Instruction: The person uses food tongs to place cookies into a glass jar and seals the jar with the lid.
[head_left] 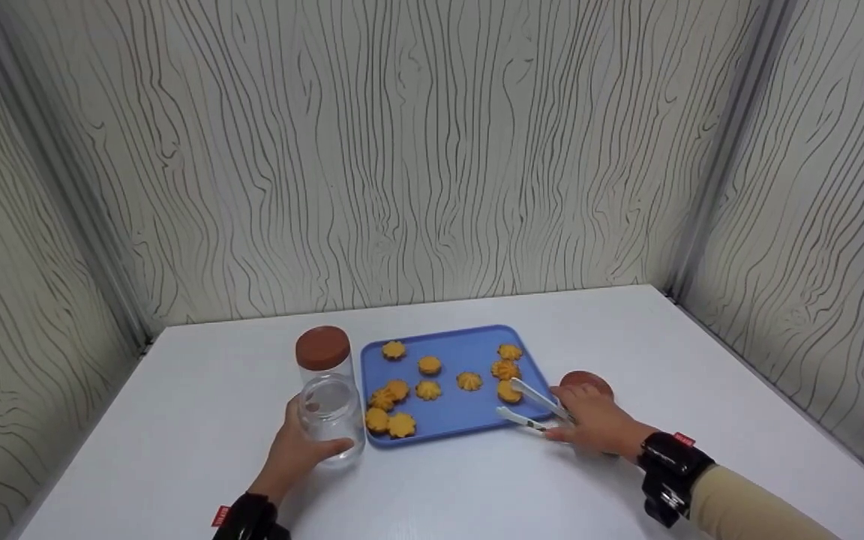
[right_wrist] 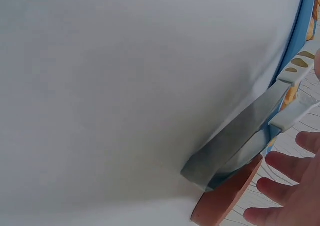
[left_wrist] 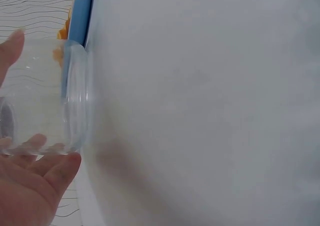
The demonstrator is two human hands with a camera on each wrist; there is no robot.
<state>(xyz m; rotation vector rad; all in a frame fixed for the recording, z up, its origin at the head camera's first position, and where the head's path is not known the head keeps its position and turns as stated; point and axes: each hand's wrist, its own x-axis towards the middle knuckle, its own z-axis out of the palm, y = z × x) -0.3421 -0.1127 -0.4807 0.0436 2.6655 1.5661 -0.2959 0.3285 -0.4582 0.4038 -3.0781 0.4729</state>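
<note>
My left hand (head_left: pixel 293 452) grips a clear plastic jar (head_left: pixel 336 435) without a lid, thumb on the near side and fingers around the far side. In the left wrist view, the jar (left_wrist: pixel 42 95) appears between thumb and fingers. My right hand (head_left: pixel 593 420) holds white-ended tongs (head_left: pixel 533 397), their arms spread apart. The tongs reach over the right edge of a blue tray (head_left: pixel 447 409), one tip beside a round orange cookie (head_left: pixel 508 391). Metal at the bend of the tongs (right_wrist: pixel 235 136) shows in the right wrist view.
Several flower-shaped cookies (head_left: pixel 469 381) lie spread on the tray. Behind the held jar stands another clear jar with a brown lid (head_left: pixel 323 347). A loose brown lid (head_left: pixel 586 381) lies right of the tray, partly behind my right hand. Patterned panels (head_left: pixel 402 150) enclose the white table (head_left: pixel 432 495).
</note>
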